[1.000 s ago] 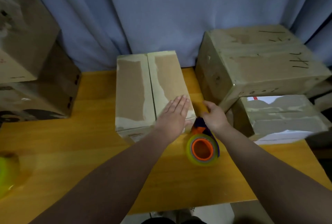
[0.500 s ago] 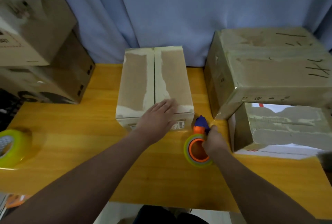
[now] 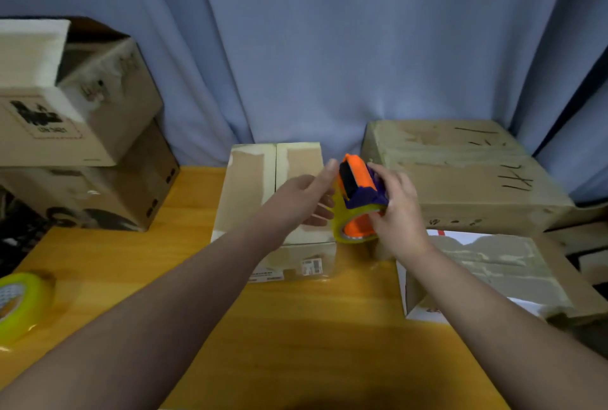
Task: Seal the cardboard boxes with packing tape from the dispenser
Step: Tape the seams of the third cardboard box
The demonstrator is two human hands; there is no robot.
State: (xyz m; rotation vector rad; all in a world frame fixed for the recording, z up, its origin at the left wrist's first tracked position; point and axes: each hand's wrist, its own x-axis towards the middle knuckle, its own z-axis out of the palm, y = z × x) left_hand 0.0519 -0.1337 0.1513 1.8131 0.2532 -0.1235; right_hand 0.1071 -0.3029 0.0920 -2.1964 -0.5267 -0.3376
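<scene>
A yellow wooden table (image 3: pixel 296 327) set against a blue curtain (image 3: pixel 329 47) carries worn cardboard boxes: a stack at left (image 3: pixel 82 146), two at right (image 3: pixel 460 172), and a narrow box (image 3: pixel 250 185) in the middle, flaps down. A spare tape roll (image 3: pixel 19 304) lies at the table's left edge. Above the narrow box's right side, my right hand (image 3: pixel 399 212) grips the orange-and-purple tape dispenser (image 3: pixel 358 189), held tilted, clear of the table. My left hand (image 3: pixel 296 199) meets its yellowish roll, thumb raised; I cannot tell whether those fingers pinch anything.
</scene>
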